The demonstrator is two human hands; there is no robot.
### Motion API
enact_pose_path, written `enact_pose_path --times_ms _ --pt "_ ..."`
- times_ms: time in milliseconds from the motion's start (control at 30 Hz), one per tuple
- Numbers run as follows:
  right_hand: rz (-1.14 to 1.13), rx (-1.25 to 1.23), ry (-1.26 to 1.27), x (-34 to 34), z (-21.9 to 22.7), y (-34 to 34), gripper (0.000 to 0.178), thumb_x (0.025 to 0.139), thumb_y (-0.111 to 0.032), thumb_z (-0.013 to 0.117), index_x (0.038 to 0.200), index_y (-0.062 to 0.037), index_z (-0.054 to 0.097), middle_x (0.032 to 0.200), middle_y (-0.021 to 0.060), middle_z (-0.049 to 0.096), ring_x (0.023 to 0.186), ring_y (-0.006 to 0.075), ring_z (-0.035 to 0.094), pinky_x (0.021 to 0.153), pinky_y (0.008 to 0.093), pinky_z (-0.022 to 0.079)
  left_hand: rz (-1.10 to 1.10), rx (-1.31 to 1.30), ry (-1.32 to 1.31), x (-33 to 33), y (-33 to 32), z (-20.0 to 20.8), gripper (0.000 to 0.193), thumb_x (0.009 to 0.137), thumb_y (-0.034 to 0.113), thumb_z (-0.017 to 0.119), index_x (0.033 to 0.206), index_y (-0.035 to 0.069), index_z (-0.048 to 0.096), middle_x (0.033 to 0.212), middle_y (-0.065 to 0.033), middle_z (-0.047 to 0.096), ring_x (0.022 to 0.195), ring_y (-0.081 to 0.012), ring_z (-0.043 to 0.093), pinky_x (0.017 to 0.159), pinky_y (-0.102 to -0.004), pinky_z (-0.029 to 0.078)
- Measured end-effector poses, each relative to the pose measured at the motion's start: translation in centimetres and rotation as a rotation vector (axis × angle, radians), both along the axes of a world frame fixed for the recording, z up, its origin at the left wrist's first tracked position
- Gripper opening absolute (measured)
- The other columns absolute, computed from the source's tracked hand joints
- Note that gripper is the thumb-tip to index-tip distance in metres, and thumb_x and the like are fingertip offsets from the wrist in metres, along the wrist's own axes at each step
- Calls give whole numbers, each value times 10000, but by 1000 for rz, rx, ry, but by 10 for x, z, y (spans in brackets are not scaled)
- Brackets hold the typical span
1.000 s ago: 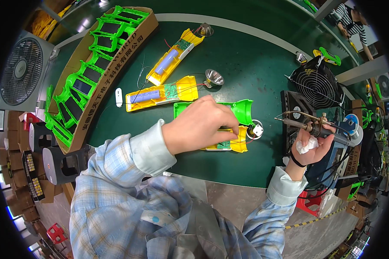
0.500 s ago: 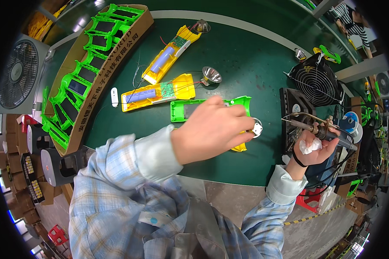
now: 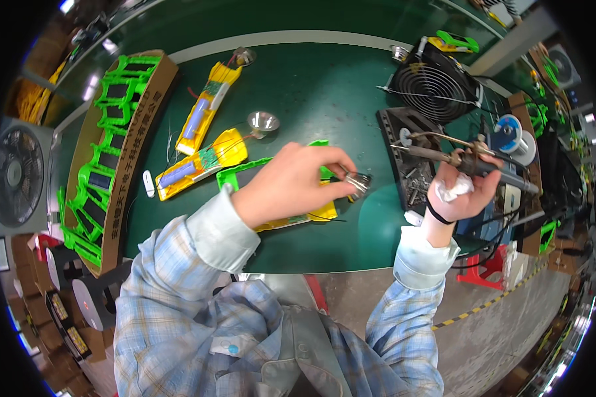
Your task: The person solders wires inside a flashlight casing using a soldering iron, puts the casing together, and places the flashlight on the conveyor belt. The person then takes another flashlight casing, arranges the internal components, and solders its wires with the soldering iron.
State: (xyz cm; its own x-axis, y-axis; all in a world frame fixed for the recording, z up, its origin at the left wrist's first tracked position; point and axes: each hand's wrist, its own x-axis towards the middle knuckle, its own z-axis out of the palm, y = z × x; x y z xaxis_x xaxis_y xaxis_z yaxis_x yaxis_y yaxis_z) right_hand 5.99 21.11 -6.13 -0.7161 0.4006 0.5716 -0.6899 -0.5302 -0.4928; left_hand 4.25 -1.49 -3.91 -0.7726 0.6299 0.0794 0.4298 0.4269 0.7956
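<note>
My left hand (image 3: 291, 185) is closed, pinching a small silver lamp reflector (image 3: 358, 183) between thumb and fingers. It hovers over a green casing half (image 3: 229, 180) and a yellow casing half (image 3: 326, 213), both partly hidden beneath it. In my right hand (image 3: 462, 198) is a soldering iron (image 3: 506, 176) with a curved metal tube along it, its tip pointing left over a black metal stand (image 3: 392, 152). A crumpled white tissue (image 3: 454, 188) sits in that palm. Two yellow casings (image 3: 228, 153) (image 3: 224, 74) with blue cells and green boards lie farther left, wired to reflectors (image 3: 263, 123).
A long carton (image 3: 141, 139) filled with green casings runs along the left. Far right stand a black fan (image 3: 430, 92) and a solder wire spool (image 3: 508, 134). A white oval part (image 3: 148, 184) lies near the carton. Cables hang by my right wrist.
The view has turned, so the table's things sit farther left. My left hand has tilted the reflector, whose white back faced up before and whose silver side shows now. The right hand still holds the iron.
</note>
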Motion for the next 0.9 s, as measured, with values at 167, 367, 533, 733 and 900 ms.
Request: enact_pose_path --times_ms 167,367,533,733,900 --pt "-56 138 -61 2 2 -4 293 854 -301 383 926 -18 412 914 138 460 521 145 463 348 221 345 -30 7 301 5 1 -9 277 665 256 661 854 63 600 719 -57 598 555 -201 514 569 -286 372" --pt "-80 65 -62 0 -4 -3 287 867 -289 379 941 -15 417 904 128 452 560 138 460 360 203 348 199 -139 371 10 -23 6 210 690 291 625 726 85 602 704 -38 573 598 -202 506 634 -299 297" --pt "98 164 9 -6 -4 3 291 867 -293 380 951 -18 422 905 120 435 589 140 455 363 201 362 284 -387 323 29 -29 1 209 677 296 625 668 92 578 677 -32 546 609 -199 501 638 -338 269" --pt "-73 131 -133 0 -7 -6 281 872 -297 347 939 -48 459 956 92 441 544 115 443 375 206 359 242 -316 468 34 -30 -11 159 629 217 646 664 89 559 740 -35 531 683 -184 509 678 -341 270" --pt "-27 128 -107 -4 -5 -13 247 828 -235 478 885 -1 423 845 111 423 489 131 433 345 206 333 236 -257 453 42 -40 2 106 602 157 668 629 90 590 728 -24 545 674 -171 498 689 -334 259"
